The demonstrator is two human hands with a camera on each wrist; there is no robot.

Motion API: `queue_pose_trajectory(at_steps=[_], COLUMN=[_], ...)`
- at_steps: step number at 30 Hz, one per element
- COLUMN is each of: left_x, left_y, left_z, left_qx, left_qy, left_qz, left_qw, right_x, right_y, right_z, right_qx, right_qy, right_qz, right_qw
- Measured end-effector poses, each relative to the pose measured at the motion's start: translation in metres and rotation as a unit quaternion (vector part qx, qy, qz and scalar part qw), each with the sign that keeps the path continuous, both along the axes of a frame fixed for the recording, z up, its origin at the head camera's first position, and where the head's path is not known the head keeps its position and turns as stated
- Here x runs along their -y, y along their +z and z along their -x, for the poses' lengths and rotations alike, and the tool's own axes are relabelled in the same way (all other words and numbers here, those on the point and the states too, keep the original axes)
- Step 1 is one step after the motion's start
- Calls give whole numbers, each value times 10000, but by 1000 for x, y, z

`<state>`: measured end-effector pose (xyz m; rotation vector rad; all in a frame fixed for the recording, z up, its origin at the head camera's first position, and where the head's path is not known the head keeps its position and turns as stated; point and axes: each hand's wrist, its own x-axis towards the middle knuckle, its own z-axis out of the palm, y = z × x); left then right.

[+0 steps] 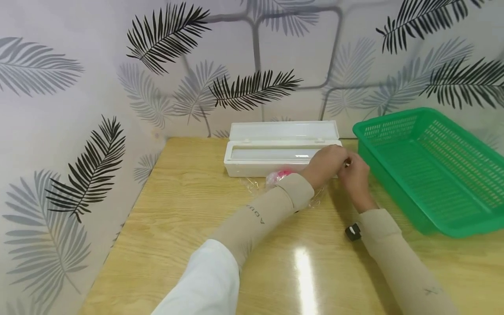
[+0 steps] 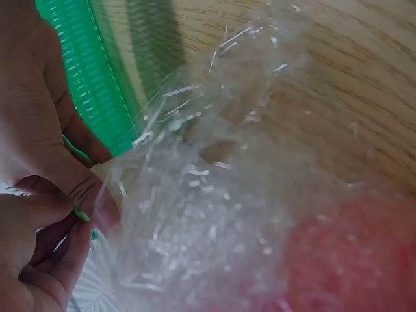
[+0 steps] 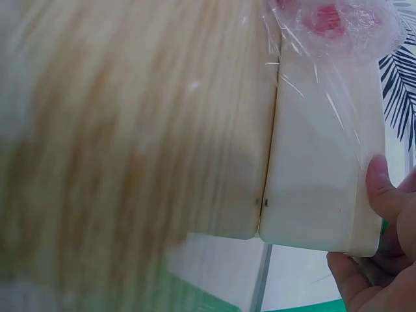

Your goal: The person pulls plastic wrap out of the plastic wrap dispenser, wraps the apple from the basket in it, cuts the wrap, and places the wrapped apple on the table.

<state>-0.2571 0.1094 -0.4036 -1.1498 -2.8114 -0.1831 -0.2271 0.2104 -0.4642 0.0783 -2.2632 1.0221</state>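
Observation:
A white cling film box (image 1: 252, 168) stands against the wall, its lid (image 1: 283, 130) raised and a film roll showing inside. At its right front corner my left hand (image 1: 327, 162) and right hand (image 1: 354, 178) meet with curled fingers. In the left wrist view, pinching fingertips meet beside crumpled clear cling film (image 2: 195, 221); a small green sliver (image 2: 81, 214) shows between them, its kind unclear. Thumb and fingers bracket the box's end in the right wrist view. A pinkish-red bundle (image 1: 282, 175) in film lies before the box, partly behind my left arm.
To the right stands a green plastic basket (image 1: 429, 221), close beside my right hand. The wooden table (image 1: 177, 227) extends toward me. Leaf-patterned wallpaper (image 1: 291, 52) rises directly behind the box.

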Motion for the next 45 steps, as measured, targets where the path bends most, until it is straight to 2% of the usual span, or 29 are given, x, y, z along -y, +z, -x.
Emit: queue_pose_trajectory(at_steps=[6, 9, 13, 19, 27, 37, 45], left_x=[-12, -15, -13, -7, -4, 12, 33], left_y=[2, 2, 4, 8, 7, 7, 4], left_z=[-6, -8, -7, -5, -4, -1, 4], left_qx=[4, -84, -80, -340, -349, -384, -134], left_qy=[107, 87, -28, -279, -236, -130, 73], left_qz=[-7, -23, -19, 103, 166, 114, 101], left_qw=[9999, 9999, 10000, 9990, 9990, 9991, 9998], right_x=[-7, -8, -6, -7, -7, 0, 2], right_y=[-1, 1, 6, 8, 7, 10, 9], right_z=[-6, -9, -12, -12, -12, -8, -3], right_qx=[421, 507, 463, 365, 234, 217, 580], right_qy=[-318, -326, -303, -207, -93, 237, 204], right_qz=[-65, -84, -171, -379, -524, -763, -933], right_qw=[9986, 9981, 9983, 9984, 9983, 9966, 9937])
